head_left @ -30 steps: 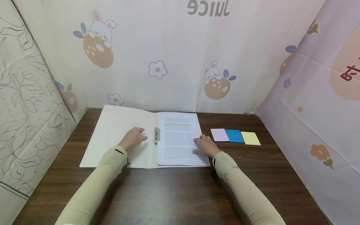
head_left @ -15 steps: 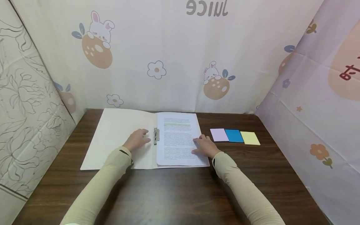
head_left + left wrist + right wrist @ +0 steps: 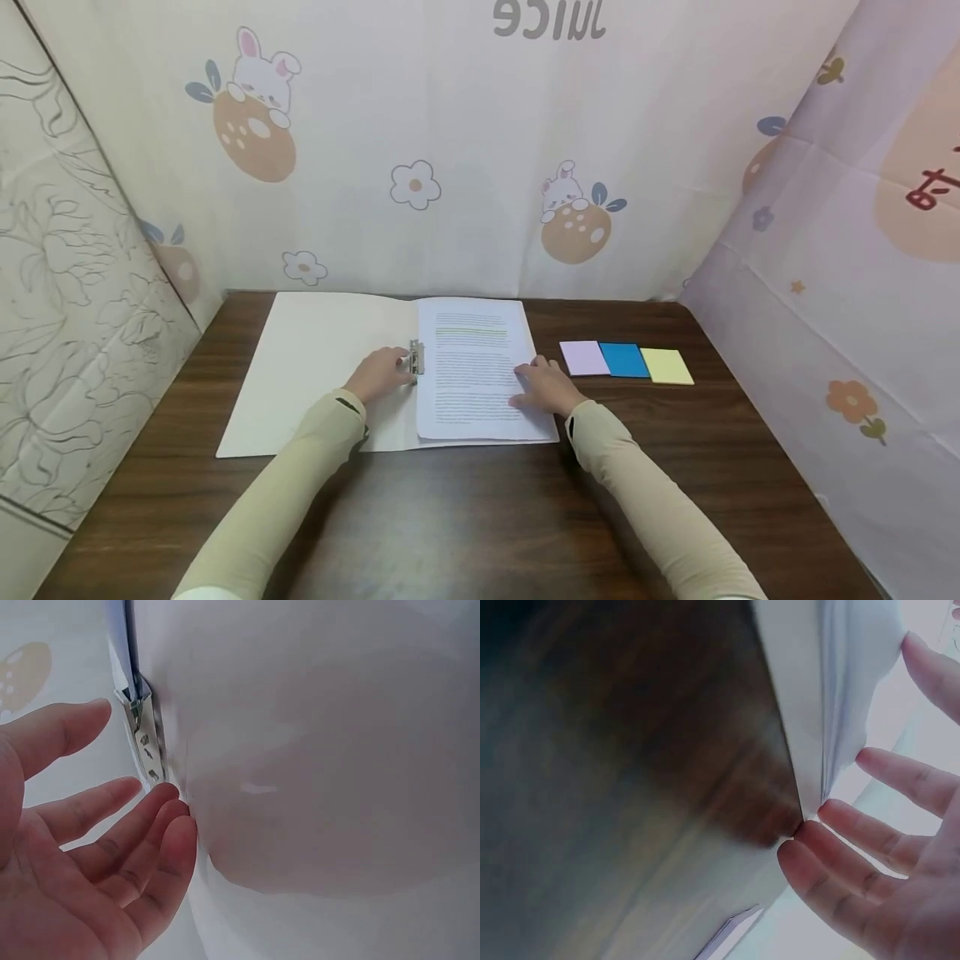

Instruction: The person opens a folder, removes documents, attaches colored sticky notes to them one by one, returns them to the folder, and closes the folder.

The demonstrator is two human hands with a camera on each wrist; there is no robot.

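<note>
Here's the head view: the folder (image 3: 315, 367) lies spread flat on the dark table (image 3: 450, 525), its white cover to the left, the printed papers (image 3: 472, 379) stacked on its right half with one green-marked line near the top. The left hand (image 3: 381, 375) is right at the metal clip (image 3: 417, 358) by the papers' left edge, thumb and fingers apart, loosely bent. Over on the other side, the right hand (image 3: 549, 387) has its fingers spread on the papers' right edge — a light touch, nothing gripped. Just beyond it sit three pads in a row: lilac (image 3: 584, 357), blue (image 3: 624, 360) and yellow (image 3: 666, 366). Now the left wrist view: the thumb stands wide of the clip, the fingers slightly curled near its end — whether they touch it, I can't tell. And the right wrist view: relaxed fingers line the edge of folder and papers, tips against it, palm holding nothing, with a pad's edge peeking in below.
</note>
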